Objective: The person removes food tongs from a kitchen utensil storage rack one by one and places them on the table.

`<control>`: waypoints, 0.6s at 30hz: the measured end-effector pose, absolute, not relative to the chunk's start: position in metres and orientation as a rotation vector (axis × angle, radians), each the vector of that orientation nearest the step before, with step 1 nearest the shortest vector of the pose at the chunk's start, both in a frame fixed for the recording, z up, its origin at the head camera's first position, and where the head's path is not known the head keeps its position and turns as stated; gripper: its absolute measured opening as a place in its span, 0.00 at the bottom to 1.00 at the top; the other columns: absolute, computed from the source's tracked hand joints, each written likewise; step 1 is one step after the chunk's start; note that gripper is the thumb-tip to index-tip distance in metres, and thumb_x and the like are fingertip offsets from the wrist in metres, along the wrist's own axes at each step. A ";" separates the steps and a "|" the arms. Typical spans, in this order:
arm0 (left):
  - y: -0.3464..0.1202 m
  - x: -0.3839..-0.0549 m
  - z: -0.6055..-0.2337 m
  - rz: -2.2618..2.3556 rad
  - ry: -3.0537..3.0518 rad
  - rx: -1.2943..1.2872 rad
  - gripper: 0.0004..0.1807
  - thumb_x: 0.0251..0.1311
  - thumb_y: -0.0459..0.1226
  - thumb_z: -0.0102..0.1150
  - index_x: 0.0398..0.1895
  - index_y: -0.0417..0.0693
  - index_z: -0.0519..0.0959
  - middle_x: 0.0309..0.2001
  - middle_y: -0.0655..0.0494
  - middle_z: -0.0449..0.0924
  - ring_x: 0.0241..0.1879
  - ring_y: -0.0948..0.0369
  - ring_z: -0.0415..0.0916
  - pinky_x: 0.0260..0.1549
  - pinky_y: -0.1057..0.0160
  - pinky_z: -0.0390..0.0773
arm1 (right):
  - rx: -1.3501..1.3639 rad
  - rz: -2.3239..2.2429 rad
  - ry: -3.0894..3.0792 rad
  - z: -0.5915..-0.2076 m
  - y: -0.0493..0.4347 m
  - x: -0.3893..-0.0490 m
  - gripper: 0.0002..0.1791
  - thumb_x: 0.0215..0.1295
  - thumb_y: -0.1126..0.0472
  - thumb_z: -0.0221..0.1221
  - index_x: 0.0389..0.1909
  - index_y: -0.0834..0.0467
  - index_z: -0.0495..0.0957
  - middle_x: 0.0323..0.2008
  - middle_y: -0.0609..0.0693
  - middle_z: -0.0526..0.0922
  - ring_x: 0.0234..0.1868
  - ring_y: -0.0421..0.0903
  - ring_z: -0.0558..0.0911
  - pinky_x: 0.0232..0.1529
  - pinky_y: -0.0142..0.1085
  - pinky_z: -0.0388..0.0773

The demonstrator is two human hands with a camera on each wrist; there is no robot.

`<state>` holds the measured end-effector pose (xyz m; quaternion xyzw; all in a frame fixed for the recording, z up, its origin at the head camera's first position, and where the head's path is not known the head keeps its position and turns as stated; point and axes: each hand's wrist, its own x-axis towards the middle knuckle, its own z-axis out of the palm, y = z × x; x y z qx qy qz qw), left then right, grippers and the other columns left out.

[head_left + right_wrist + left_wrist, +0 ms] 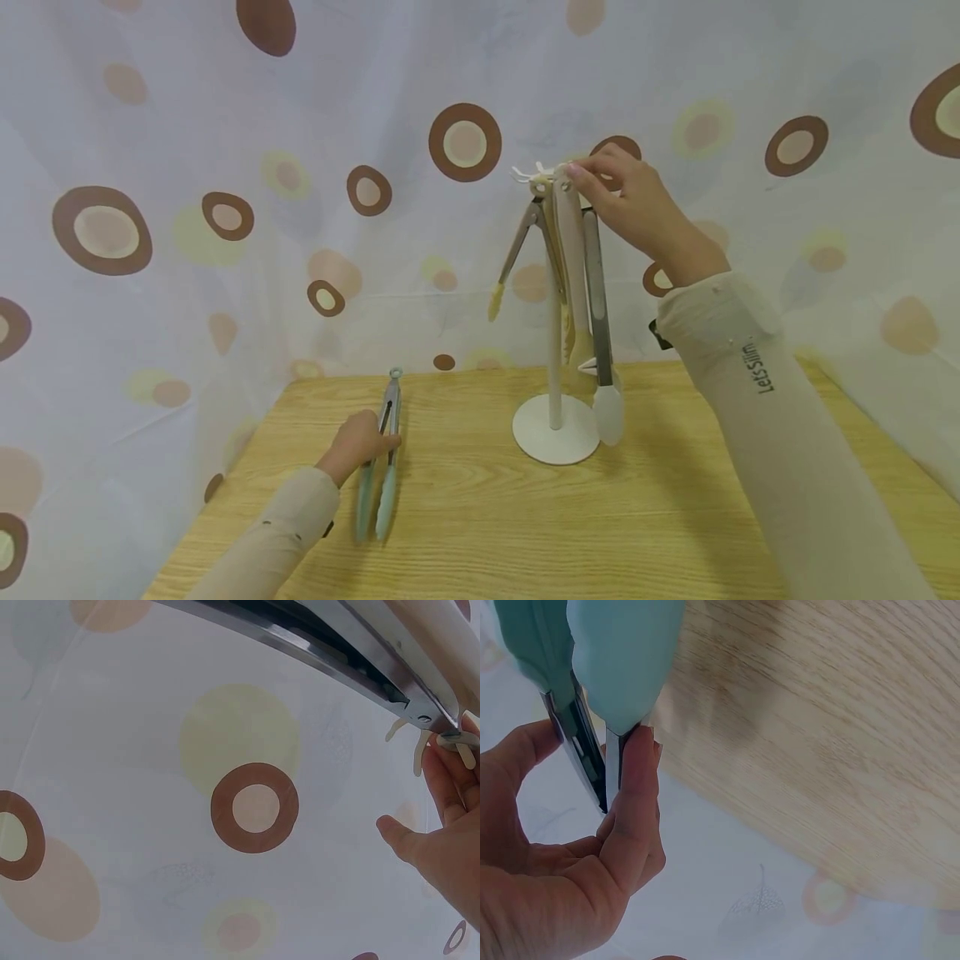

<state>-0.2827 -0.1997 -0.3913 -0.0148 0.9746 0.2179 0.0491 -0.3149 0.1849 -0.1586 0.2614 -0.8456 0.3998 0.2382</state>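
Here our left hand pinches teal tongs. The stand rises to our right hand; whether that pinches, we cannot tell.

Gap runs over yellow wood-grain tabletop between teal-tipped metal tongs and white round-based stand; white-tipped metal tongs block stand's right side.

On my screen, silver-and-mint tongs spread a little, tips toward six o'clock. At their two o'clock, a white stand stands straight, tools hanging.
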 end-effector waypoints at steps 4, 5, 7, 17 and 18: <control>-0.199 -0.284 -0.393 0.662 2.948 -0.047 0.15 0.58 0.38 0.63 0.22 0.38 0.72 0.20 0.48 0.75 0.17 0.56 0.75 0.16 0.65 0.74 | 0.714 1.098 -2.319 -0.158 0.185 -0.314 0.25 0.74 0.46 0.46 0.60 0.59 0.75 0.48 0.54 0.72 0.62 0.59 0.71 0.61 0.53 0.66; -0.200 -0.285 -0.394 0.660 2.946 -0.045 0.15 0.58 0.38 0.63 0.22 0.38 0.72 0.19 0.48 0.75 0.17 0.57 0.75 0.16 0.65 0.74 | 0.715 1.098 -2.317 -0.158 0.185 -0.314 0.25 0.74 0.46 0.46 0.59 0.59 0.75 0.48 0.53 0.72 0.62 0.58 0.70 0.61 0.53 0.66; -0.200 -0.286 -0.396 0.644 2.951 -0.027 0.15 0.58 0.38 0.62 0.21 0.38 0.72 0.18 0.48 0.75 0.15 0.58 0.74 0.15 0.65 0.74 | 0.716 1.095 -2.310 -0.159 0.185 -0.314 0.25 0.74 0.47 0.46 0.59 0.60 0.75 0.47 0.53 0.72 0.61 0.57 0.70 0.61 0.52 0.65; -0.197 -0.286 -0.396 0.622 2.935 0.002 0.15 0.58 0.37 0.63 0.18 0.41 0.71 0.15 0.52 0.71 0.13 0.61 0.69 0.14 0.68 0.69 | 0.711 1.092 -2.312 -0.159 0.185 -0.315 0.25 0.74 0.47 0.46 0.59 0.59 0.75 0.47 0.53 0.72 0.61 0.59 0.71 0.59 0.53 0.67; -0.197 -0.286 -0.396 0.628 2.927 -0.004 0.15 0.58 0.37 0.63 0.19 0.41 0.72 0.16 0.52 0.72 0.14 0.61 0.69 0.14 0.67 0.69 | 0.713 1.094 -2.311 -0.158 0.185 -0.315 0.24 0.74 0.47 0.46 0.59 0.59 0.75 0.47 0.53 0.72 0.61 0.59 0.71 0.60 0.53 0.67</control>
